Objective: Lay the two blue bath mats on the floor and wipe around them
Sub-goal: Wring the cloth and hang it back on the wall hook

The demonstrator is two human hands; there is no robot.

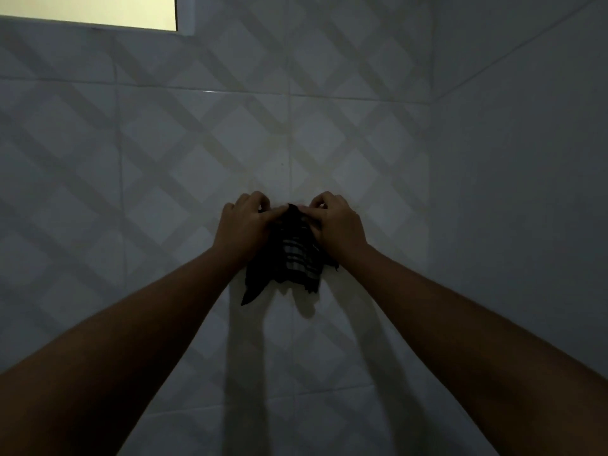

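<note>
While both hands pinched its top edge against the tiled wall [362, 133], left hand [245, 222] and right hand [337, 225] fingers closed on the dark checked cloth [292, 255]; it hung limp, light, best gripped by corners. No mats showed.

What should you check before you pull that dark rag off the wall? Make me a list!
1. Left hand on the dark rag: ok, fingers pinch its top edge.
2. Right hand on the rag: ok, pinching the top too.
3. How the rag is fixed to the tiled wall: cannot tell, the hands hide any hook.
4. Rag hangs free below the hands: ok, its corners dangle loose.
5. Enough light to work: not ok, the room is dim, lit only near the window.
6. Blue bath mats laid down: cannot tell, no mats or floor in view.
</note>
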